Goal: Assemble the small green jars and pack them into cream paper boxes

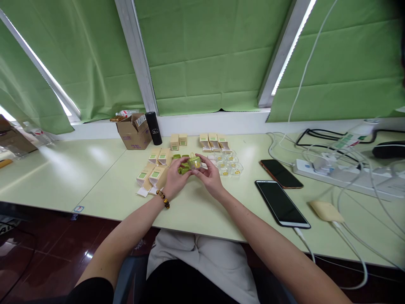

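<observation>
We've got our left hand (176,179) and right hand (211,177) curled round the green-topped cup (195,163) mid-frame, right between both, neither nearer.

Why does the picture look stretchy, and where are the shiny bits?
Head view: the window posts lean outward at the top, likely wide-angle stretch; head view: white light beside the green blinds, glare spots on the dark red floor; head view: the small container in both hands is too tiny for fine detail.

Backlit blinds (205,55), glinting floor (53,261), stretched edges
</observation>
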{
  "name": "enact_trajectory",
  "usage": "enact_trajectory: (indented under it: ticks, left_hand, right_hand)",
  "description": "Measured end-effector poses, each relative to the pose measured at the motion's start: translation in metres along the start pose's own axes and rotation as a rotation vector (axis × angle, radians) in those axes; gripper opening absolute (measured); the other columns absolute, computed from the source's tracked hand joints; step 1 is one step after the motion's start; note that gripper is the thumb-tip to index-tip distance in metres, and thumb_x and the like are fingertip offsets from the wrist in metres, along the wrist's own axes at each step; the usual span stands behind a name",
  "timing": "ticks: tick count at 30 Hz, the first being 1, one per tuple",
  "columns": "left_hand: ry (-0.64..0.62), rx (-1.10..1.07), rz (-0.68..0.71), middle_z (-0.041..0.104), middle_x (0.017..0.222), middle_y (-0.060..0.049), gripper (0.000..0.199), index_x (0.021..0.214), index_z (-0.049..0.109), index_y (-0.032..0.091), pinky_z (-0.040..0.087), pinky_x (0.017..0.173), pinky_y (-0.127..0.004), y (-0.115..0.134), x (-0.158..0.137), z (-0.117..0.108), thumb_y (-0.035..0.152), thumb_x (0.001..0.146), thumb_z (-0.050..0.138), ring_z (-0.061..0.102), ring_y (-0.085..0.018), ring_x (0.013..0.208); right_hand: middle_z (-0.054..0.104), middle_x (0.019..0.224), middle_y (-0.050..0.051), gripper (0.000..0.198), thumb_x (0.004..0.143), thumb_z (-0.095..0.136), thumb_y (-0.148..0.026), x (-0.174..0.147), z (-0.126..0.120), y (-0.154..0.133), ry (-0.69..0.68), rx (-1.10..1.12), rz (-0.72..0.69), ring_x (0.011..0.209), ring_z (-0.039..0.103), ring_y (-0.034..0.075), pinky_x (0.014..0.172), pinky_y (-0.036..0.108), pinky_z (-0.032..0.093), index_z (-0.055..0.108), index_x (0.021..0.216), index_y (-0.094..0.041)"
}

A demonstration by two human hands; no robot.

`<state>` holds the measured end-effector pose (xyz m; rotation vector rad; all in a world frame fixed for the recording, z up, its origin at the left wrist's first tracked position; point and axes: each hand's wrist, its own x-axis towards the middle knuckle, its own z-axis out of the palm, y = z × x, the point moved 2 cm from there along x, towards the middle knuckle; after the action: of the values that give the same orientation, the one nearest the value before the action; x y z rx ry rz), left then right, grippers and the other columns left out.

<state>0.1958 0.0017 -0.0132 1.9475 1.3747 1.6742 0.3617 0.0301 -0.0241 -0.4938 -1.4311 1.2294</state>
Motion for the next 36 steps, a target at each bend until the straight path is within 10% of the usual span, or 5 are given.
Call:
enact_trajectory:
  ticks: [9,22,36]
  left_hand:
    - [0.007,0.154,0.277,0.072,0.124,-0.012,0.048,0.138,0.064,0.023,0.059,0.102,-0.047,0.014,-0.006,-0.004,0.033,0.093,0.081,0.065,-0.027,0.119]
    - [0.031,0.003,0.183,0.074,0.119,-0.013,0.028,0.130,0.065,0.020,0.060,0.096,-0.043,0.016,-0.004,-0.008,0.034,0.106,0.061,0.069,-0.024,0.114]
    - [-0.068,-0.117,-0.110,0.075,0.119,-0.014,0.049,0.132,0.064,0.020,0.060,0.084,-0.034,0.012,-0.002,-0.004,0.060,0.102,0.062,0.074,-0.024,0.110]
  right_hand:
    - [0.070,0.116,0.004,0.068,0.082,0.089,-0.050,-0.001,0.000,-0.004,0.095,0.136,0.053,0.086,0.076,0.021,0.091,0.046,0.066,0.060,0.141,-0.034]
    - [0.076,0.088,0.009,0.023,0.093,0.062,-0.044,0.006,-0.009,-0.002,0.011,0.662,0.331,0.066,0.064,0.022,0.062,0.037,0.051,0.060,0.106,-0.025]
    - [0.069,0.111,0.002,0.066,0.074,0.094,-0.044,0.001,-0.005,-0.006,0.138,0.224,0.086,0.090,0.069,0.021,0.074,0.037,0.063,0.056,0.126,-0.033]
